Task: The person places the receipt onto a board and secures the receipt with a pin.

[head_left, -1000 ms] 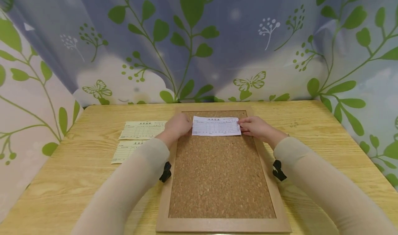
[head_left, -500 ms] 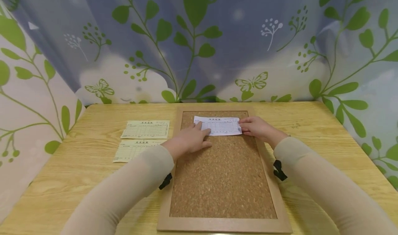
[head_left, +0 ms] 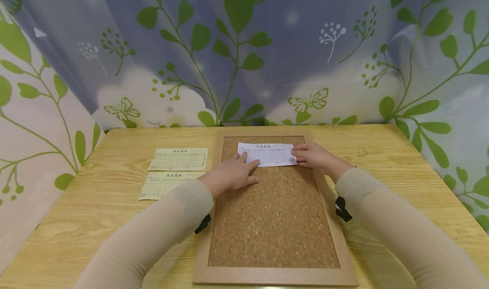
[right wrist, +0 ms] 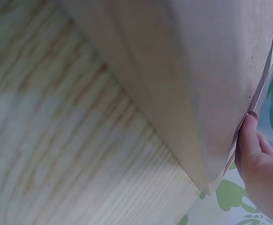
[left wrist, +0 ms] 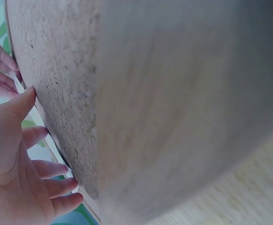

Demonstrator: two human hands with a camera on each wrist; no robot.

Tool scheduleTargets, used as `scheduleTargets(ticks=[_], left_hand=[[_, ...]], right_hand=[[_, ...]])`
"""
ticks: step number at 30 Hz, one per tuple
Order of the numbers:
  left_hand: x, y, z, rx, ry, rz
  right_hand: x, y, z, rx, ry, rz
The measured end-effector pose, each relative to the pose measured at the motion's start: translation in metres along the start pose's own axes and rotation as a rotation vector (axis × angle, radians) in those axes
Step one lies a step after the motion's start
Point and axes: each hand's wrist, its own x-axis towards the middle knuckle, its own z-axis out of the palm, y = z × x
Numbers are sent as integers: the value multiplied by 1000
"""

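A white printed form slip (head_left: 275,154) lies across the upper part of a wood-framed cork board (head_left: 273,221). My left hand (head_left: 234,172) rests palm down, fingers spread, with its fingertips on the slip's left half and its thumb on the bare cork. At the slip's right edge my right hand (head_left: 317,156) pinches the paper between thumb and fingers. The left wrist view shows the left hand (left wrist: 24,173) reaching along the cork surface (left wrist: 66,93). From the right wrist, the right hand (right wrist: 262,164) appears at the far end of the board, the paper mostly hidden.
Left of the board, two pale yellow printed slips (head_left: 178,159) lie one below the other on the wooden table (head_left: 397,161); the left sleeve partly covers the lower one. A leaf-patterned curtain (head_left: 290,55) hangs behind the table and along its sides.
My left hand has moved from the slip's left edge onto its face, spreading its fingers. The right hand stays at the right edge, and the slip has barely shifted.
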Motion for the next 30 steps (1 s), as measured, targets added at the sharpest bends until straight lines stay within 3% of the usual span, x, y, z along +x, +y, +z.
scheduleTargets(ticks=[30], left_hand=[[0,0,-1,5,7,15]], right_hand=[[-24,6,-12,-54,36,-53]])
